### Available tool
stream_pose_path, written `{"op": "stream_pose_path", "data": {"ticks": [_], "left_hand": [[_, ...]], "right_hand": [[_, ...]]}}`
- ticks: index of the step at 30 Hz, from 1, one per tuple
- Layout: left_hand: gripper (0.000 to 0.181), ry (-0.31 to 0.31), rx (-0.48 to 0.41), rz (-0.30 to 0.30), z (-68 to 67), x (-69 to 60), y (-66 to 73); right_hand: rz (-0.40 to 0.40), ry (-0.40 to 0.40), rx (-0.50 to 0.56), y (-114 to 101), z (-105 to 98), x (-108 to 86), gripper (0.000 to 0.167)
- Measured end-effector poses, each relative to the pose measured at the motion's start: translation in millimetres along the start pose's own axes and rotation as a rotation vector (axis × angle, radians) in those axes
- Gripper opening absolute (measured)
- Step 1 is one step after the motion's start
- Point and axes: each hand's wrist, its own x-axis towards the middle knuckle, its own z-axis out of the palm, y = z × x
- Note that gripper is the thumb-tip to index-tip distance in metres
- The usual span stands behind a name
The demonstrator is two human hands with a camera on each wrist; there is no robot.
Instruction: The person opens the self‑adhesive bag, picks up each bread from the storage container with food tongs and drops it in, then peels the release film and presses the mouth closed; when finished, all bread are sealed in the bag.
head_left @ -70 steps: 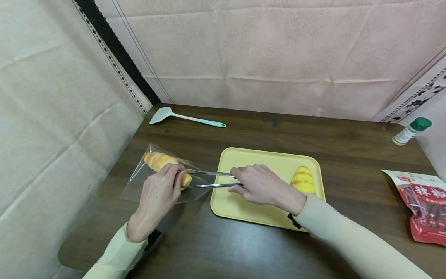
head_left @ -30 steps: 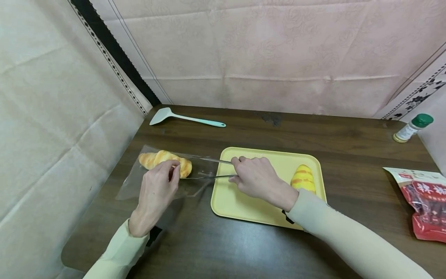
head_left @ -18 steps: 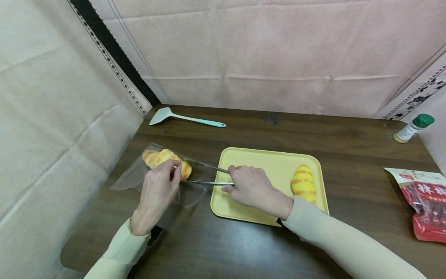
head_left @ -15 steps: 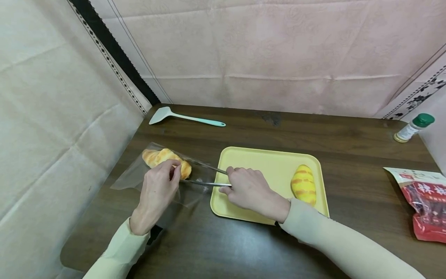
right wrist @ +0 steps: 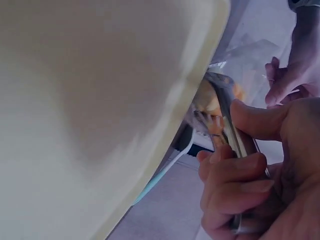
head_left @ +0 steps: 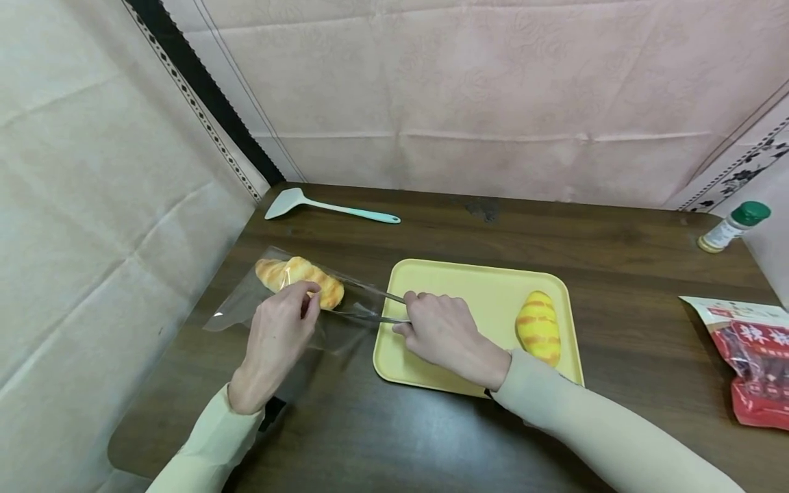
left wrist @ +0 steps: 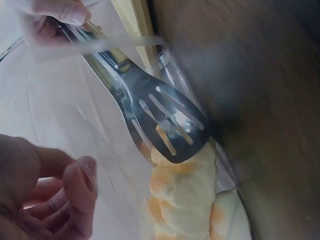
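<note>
A golden bread roll (head_left: 302,276) lies inside a clear plastic bag (head_left: 237,308) on the left of the table. Thumb and fingertips of my left hand (head_left: 280,342) pinch the near side of the bag's film beside the roll. My right hand (head_left: 450,335) grips metal tongs (head_left: 376,318), which reach leftward into the bag. In the left wrist view the slotted heads of the tongs (left wrist: 170,122) sit at the end of the bread roll (left wrist: 185,195). A yellow striped bread roll (head_left: 538,329) rests on the right of a pale yellow tray (head_left: 481,277), under my right arm's reach.
A light turquoise spatula (head_left: 333,207) lies along the table's back left. At the right stand or lean a green-capped shaker bottle (head_left: 730,228) and, nearer, a red food packet (head_left: 748,363). Fabric hangs behind and to the left of the table (head_left: 394,438).
The bread roll has shifted and turned within the bag, and lies slightly further right than half a second ago. The tongs' arms have come closer together. My left hand stays almost in place.
</note>
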Motion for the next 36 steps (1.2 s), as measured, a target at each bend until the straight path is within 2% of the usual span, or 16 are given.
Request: {"op": "stream_pose_path", "data": {"ticks": [2, 5, 9, 13, 21, 30, 36], "left_hand": [[0.013, -0.023, 0.030, -0.015, -0.5, -0.8, 0.6], [0.017, -0.058, 0.082, -0.069, -2.6, -2.3, 2.8], [0.007, -0.062, 0.136, -0.116, -4.6, -4.1, 5.5], [0.006, -0.023, 0.142, -0.092, -5.7, -5.3, 7.4], [0.005, 0.012, 0.068, -0.039, -6.4, -5.5, 8.9], [0.011, 0.027, 0.025, 0.027, -4.8, -3.1, 10.7], [0.015, 0.016, 0.021, 0.037, -5.3, -3.1, 11.4]], "right_hand": [[0.001, -0.016, 0.011, 1.9, 1.1, 1.9, 0.034], [0.003, -0.029, 0.022, 4.0, 1.0, 4.3, 0.034], [0.007, -0.041, 0.034, 5.7, -0.2, 6.4, 0.033], [0.017, -0.052, 0.032, 6.9, -1.4, 6.4, 0.032], [0.039, -0.063, 0.004, 8.0, -10.6, -6.6, 0.036], [0.079, -0.032, -0.008, 19.9, -22.0, -39.9, 0.037], [0.129, -0.003, 0.014, 27.5, -31.5, -71.3, 0.036]]}}
